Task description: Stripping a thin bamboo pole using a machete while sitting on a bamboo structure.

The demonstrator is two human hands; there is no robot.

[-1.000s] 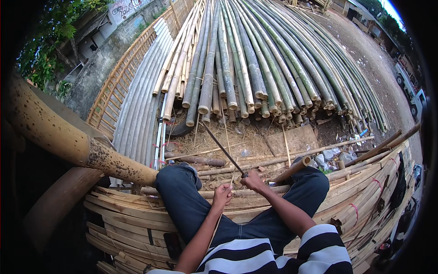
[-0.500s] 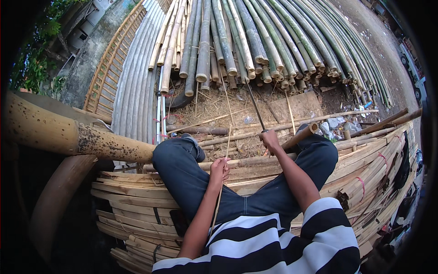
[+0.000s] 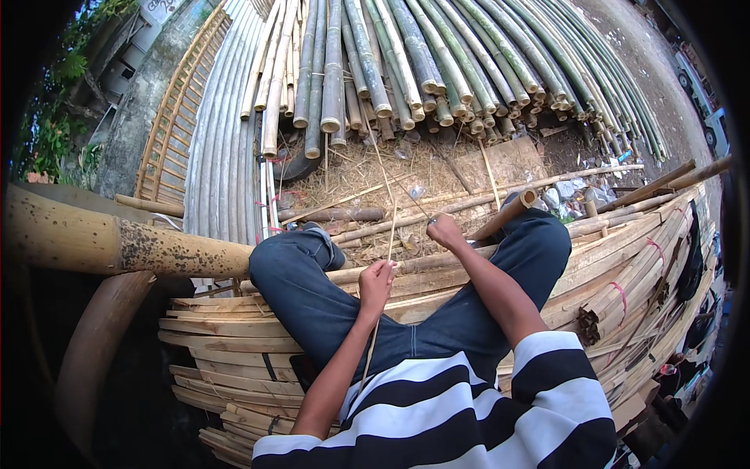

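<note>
The left hand (image 3: 376, 280) is clenched around a thin bamboo strip (image 3: 388, 234), which runs from beside the person's torso, through the fist, and on toward the far ground. The right hand (image 3: 445, 232) is closed on a small tool at the strip's right side; the tool's blade is too small to identify. Both hands sit above the person's knees, the right hand slightly farther away than the left. The person sits on a stack of flat split bamboo slats (image 3: 226, 344) that spreads to the left and right. A short bamboo tube (image 3: 504, 214) lies just right of the right hand. A thick bamboo pole (image 3: 117, 244) crosses the left side. Straw-littered ground (image 3: 351, 176) lies ahead, and beyond it a large pile of long bamboo poles (image 3: 437, 62) with cut ends facing near.
</note>
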